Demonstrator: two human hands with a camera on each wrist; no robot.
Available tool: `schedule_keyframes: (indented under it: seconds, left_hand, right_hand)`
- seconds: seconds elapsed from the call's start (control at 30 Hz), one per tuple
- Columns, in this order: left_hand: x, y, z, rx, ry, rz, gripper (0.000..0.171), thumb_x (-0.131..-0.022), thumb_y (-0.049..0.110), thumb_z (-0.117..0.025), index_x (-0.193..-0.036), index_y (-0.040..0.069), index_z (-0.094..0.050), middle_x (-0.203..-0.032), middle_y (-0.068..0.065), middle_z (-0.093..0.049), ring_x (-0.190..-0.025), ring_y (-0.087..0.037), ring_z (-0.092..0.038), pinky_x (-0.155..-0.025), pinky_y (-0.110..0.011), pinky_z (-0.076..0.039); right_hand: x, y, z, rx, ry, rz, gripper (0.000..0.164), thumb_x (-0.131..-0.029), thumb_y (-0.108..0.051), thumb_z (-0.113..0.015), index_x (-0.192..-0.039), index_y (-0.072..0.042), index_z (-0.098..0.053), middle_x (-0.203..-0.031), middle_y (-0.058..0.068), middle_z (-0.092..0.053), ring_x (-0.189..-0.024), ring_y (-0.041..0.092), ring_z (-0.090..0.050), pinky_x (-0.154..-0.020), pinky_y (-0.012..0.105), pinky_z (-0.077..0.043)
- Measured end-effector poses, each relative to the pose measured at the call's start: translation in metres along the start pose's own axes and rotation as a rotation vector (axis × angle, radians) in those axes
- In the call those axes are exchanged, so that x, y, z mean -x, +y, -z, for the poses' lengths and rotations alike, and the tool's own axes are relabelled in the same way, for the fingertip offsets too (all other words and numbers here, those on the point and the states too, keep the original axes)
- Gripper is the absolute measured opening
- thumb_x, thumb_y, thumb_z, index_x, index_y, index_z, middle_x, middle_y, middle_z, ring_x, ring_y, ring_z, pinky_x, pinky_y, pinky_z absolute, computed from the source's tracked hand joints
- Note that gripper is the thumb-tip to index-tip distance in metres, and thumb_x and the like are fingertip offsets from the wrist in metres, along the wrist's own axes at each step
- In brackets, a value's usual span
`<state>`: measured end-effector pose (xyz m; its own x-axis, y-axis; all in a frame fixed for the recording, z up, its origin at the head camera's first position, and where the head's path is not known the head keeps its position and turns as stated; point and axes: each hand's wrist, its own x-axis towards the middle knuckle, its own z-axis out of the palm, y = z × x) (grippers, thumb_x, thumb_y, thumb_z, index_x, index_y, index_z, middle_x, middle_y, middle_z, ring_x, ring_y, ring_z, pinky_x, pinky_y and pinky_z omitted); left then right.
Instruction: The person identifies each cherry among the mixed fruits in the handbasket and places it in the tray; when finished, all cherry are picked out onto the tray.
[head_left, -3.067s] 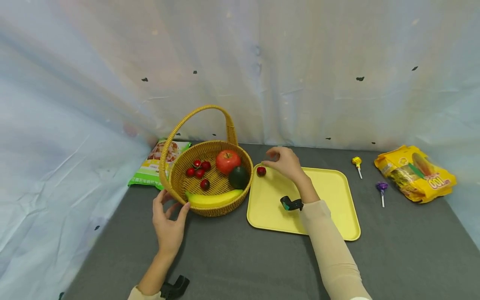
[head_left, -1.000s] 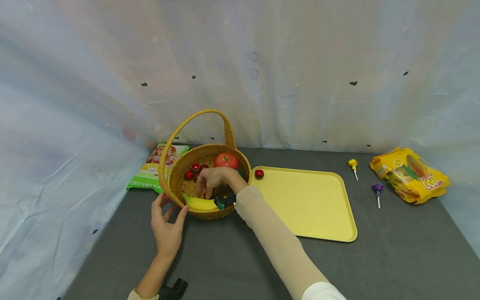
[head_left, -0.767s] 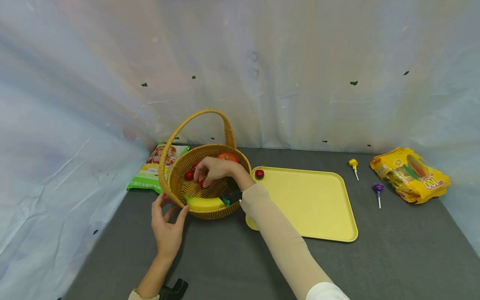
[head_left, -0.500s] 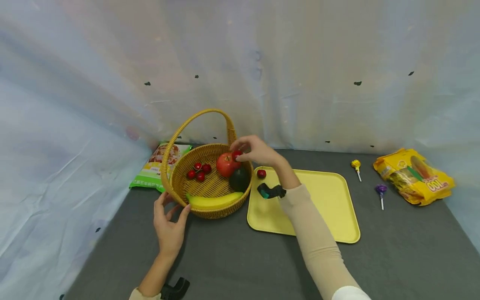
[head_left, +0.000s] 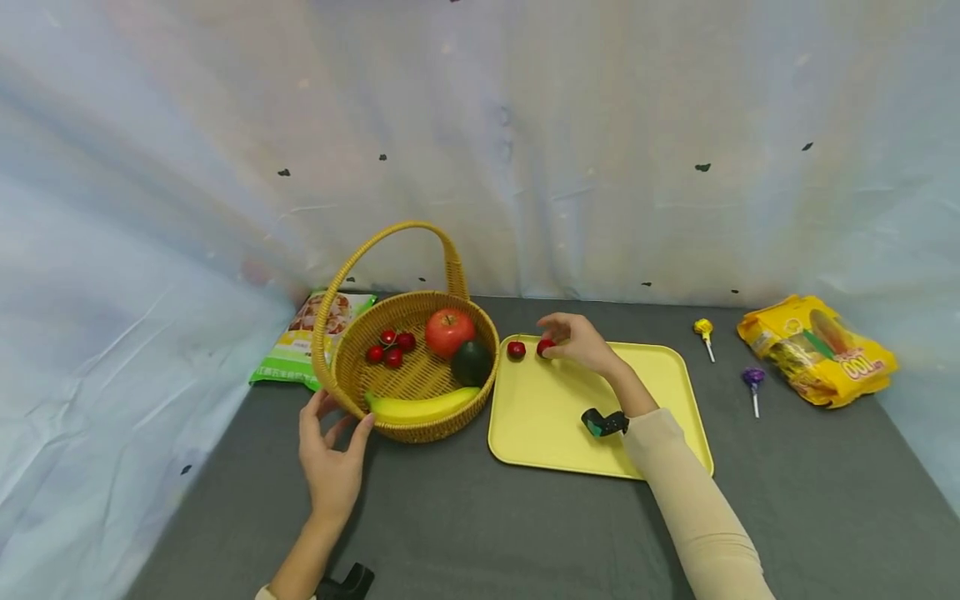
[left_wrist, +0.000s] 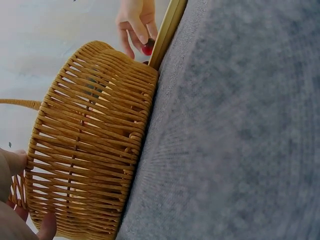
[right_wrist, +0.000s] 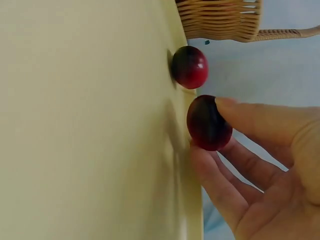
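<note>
My right hand pinches a dark red cherry between thumb and fingers over the far left part of the yellow tray. Just left of it another cherry sits in the tray's far left corner. At the front left, my left hand grips the rim of the wicker basket with thumb and fingers. Inside the basket lie several cherries joined by stems, a red apple, a dark green avocado-like fruit and a banana.
A green and white snack bag lies behind the basket on the left. Right of the tray are a yellow lollipop, a purple lollipop and a yellow snack bag. The basket's tall handle arches above it.
My right hand reached into the basket, picked up a single cherry and carried it right, over the tray. The left hand stays at the basket rim.
</note>
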<state>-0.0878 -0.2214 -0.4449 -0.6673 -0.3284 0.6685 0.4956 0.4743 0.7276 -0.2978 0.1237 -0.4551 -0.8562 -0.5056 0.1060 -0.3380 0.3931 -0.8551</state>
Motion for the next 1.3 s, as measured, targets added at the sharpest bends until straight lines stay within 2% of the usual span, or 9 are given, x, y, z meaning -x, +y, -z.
schedule_keyframes:
  seconds: [0.27, 0.53, 0.67, 0.8, 0.93, 1.03, 1.13, 1.2, 1.3]
  left_hand:
    - [-0.002, 0.000, -0.003, 0.016, -0.010, -0.015, 0.068, -0.076, -0.026, -0.069, -0.138, -0.014, -0.043, -0.125, -0.002, -0.048, -0.114, -0.016, -0.050, -0.088, -0.017, -0.052]
    - [-0.001, 0.003, -0.003, -0.015, -0.005, -0.011, 0.068, -0.076, -0.026, -0.070, -0.137, -0.015, -0.044, -0.123, -0.009, -0.049, -0.114, -0.016, -0.050, -0.087, -0.021, -0.054]
    - [-0.001, 0.004, -0.002, -0.023, 0.000, -0.007, 0.067, -0.076, -0.026, -0.070, -0.137, -0.015, -0.044, -0.124, -0.009, -0.049, -0.114, -0.016, -0.049, -0.087, -0.021, -0.053]
    - [-0.001, 0.004, -0.001, -0.031, 0.005, -0.008, 0.067, -0.076, -0.025, -0.071, -0.137, -0.015, -0.044, -0.124, -0.006, -0.049, -0.114, -0.015, -0.049, -0.087, -0.020, -0.053]
    - [-0.001, 0.004, 0.000, -0.046, 0.006, -0.016, 0.068, -0.075, -0.026, -0.071, -0.137, -0.015, -0.044, -0.122, -0.011, -0.050, -0.113, -0.014, -0.050, -0.087, -0.020, -0.053]
    - [-0.001, 0.002, 0.000, -0.056, 0.008, -0.021, 0.070, -0.075, -0.026, -0.072, -0.138, -0.014, -0.044, -0.121, -0.014, -0.050, -0.112, -0.014, -0.051, -0.087, -0.019, -0.053]
    - [0.000, 0.001, 0.001, -0.063, 0.014, -0.014, 0.070, -0.075, -0.025, -0.072, -0.138, -0.013, -0.045, -0.122, -0.013, -0.050, -0.112, -0.014, -0.050, -0.087, -0.019, -0.053]
    - [0.001, 0.001, 0.002, -0.065, 0.016, -0.001, 0.070, -0.076, -0.025, -0.072, -0.139, -0.013, -0.044, -0.123, -0.010, -0.050, -0.113, -0.014, -0.050, -0.087, -0.019, -0.053]
    - [0.002, 0.003, 0.003, -0.070, 0.012, 0.024, 0.068, -0.077, -0.024, -0.072, -0.138, -0.014, -0.044, -0.124, -0.005, -0.049, -0.113, -0.013, -0.050, -0.087, -0.019, -0.053]
  right_hand:
    - [0.000, 0.006, -0.007, 0.022, 0.030, -0.027, 0.059, -0.086, 0.008, -0.073, -0.140, 0.007, -0.050, -0.109, 0.021, -0.067, -0.101, 0.036, -0.062, -0.088, 0.047, -0.053]
    - [0.004, -0.003, -0.002, 0.049, 0.018, -0.042, 0.057, -0.089, 0.002, -0.072, -0.141, 0.002, -0.051, -0.115, 0.019, -0.066, -0.107, 0.035, -0.061, -0.092, 0.050, -0.052]
    - [-0.003, -0.027, 0.007, 0.093, 0.054, 0.011, 0.047, -0.092, -0.004, -0.071, -0.137, -0.002, -0.057, -0.118, 0.018, -0.065, -0.108, 0.035, -0.057, -0.090, 0.048, -0.050]
    - [-0.025, -0.074, 0.009, 0.106, 0.031, 0.127, 0.037, -0.094, -0.006, -0.069, -0.130, -0.001, -0.062, -0.117, 0.017, -0.065, -0.105, 0.033, -0.057, -0.086, 0.045, -0.051]
    - [-0.061, -0.123, -0.007, 0.089, -0.105, 0.241, 0.035, -0.095, -0.009, -0.068, -0.128, 0.002, -0.063, -0.116, 0.017, -0.066, -0.104, 0.028, -0.061, -0.089, 0.041, -0.053]
    - [-0.090, -0.151, -0.033, 0.085, -0.282, 0.285, 0.037, -0.095, -0.008, -0.068, -0.129, 0.004, -0.062, -0.116, 0.018, -0.066, -0.105, 0.025, -0.063, -0.092, 0.034, -0.053]
    - [-0.113, -0.170, -0.067, 0.115, -0.470, 0.268, 0.039, -0.094, -0.007, -0.069, -0.131, 0.003, -0.061, -0.118, 0.016, -0.067, -0.107, 0.023, -0.063, -0.090, 0.027, -0.053]
    - [-0.123, -0.176, -0.092, 0.137, -0.576, 0.227, 0.040, -0.094, -0.006, -0.069, -0.133, 0.003, -0.059, -0.122, 0.017, -0.065, -0.110, 0.023, -0.062, -0.089, 0.026, -0.053]
    - [-0.132, -0.175, -0.124, 0.163, -0.663, 0.162, 0.042, -0.094, -0.007, -0.070, -0.133, 0.001, -0.060, -0.128, 0.017, -0.062, -0.113, 0.022, -0.060, -0.088, 0.024, -0.053]
